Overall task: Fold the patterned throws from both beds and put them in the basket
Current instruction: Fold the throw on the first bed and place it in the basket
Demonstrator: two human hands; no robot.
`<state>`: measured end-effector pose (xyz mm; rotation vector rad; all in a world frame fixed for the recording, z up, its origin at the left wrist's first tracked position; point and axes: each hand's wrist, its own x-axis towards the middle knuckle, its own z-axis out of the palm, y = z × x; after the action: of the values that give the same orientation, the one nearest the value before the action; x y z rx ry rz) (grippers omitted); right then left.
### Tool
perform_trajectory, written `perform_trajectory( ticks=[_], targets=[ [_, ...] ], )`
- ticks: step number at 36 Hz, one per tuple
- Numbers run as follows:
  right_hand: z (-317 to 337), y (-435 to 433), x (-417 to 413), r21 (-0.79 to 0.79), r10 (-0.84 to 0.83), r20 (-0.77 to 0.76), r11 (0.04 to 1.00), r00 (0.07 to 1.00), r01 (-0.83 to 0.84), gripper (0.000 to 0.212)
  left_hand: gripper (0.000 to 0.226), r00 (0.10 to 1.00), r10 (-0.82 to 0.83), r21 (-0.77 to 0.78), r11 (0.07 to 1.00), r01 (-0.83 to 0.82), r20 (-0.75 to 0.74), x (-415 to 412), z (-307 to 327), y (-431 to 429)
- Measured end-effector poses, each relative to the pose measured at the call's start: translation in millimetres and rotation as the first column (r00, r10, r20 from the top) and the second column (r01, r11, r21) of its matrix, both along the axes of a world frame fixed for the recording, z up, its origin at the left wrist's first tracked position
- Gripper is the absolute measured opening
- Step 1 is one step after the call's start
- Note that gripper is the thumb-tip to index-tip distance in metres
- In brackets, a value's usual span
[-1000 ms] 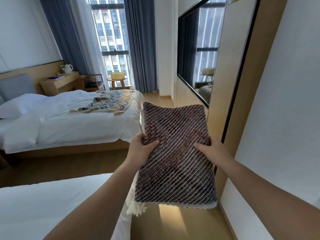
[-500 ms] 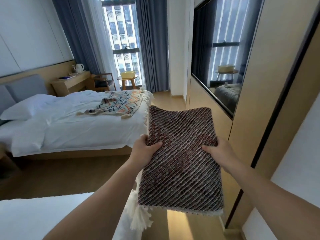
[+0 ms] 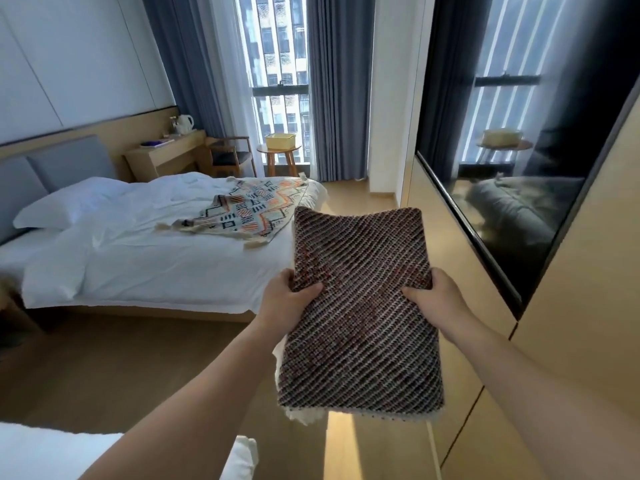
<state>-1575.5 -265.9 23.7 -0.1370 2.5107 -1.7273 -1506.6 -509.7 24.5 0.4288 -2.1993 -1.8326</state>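
A folded dark woven throw with diagonal stripes and a white fringe is held flat in front of me. My left hand grips its left edge with the thumb on top. My right hand grips its right edge the same way. A second throw, pale with orange and black zigzags, lies spread and unfolded on the foot of the far bed. A yellow basket stands on a small round table by the window.
The near bed's white corner is at the bottom left. Wooden floor runs between the beds and along the right wall with its dark TV screen. A desk with a kettle and a chair stand beside the basket table.
The view has moved forward along the aisle and turned left; the far bed and basket appear closer. Both hands keep the same hold on the folded throw.
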Motion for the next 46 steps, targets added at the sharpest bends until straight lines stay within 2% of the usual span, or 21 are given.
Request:
perform_trajectory(
  ticks=[4,7,18,26,29,37,46],
  targets=[
    [-6.7,-12.1,-55.8,0.014,-0.012,-0.004,1.0,1.0,0.013,0.034,0.021,1.0,0.007,-0.019,1.0,-0.007,-0.011,-49.9,-5.3,-11.9],
    [-11.3,-27.3,-95.4,0.023,-0.025,-0.01,0.999,1.0,0.025,0.035,0.029,1.0,-0.001,-0.042,0.999,0.001,0.003,-92.7,-13.1,-30.0],
    [-19.1,-117.0,-245.2,0.084,-0.125,-0.043,0.988,0.991,0.128,0.033,0.045,0.997,-0.079,0.071,0.994,0.078,0.01,-263.1,-28.7,-124.5],
    [-16.4,-164.6,-330.0,0.073,-0.179,-0.084,0.98,0.98,0.185,0.035,0.037,0.99,-0.137,0.061,0.989,0.136,0.02,-361.6,-20.1,-180.2],
    [-19.5,-170.4,-360.6,0.058,-0.179,-0.074,0.981,0.981,0.183,0.035,0.042,0.989,-0.145,0.055,0.988,0.143,0.032,-394.3,-21.2,-187.7],
    [-24.9,-171.8,-464.4,0.019,-0.154,-0.087,0.988,0.984,0.156,0.038,0.032,0.993,-0.12,0.044,0.992,0.12,0.008,-489.0,-18.0,-182.2],
    [0.4,-158.1,-614.2,-0.054,-0.113,-0.177,0.993,0.978,0.105,0.036,0.036,0.996,-0.054,-0.021,0.998,0.052,-0.07,-624.6,10.3,-157.9]
  ],
)
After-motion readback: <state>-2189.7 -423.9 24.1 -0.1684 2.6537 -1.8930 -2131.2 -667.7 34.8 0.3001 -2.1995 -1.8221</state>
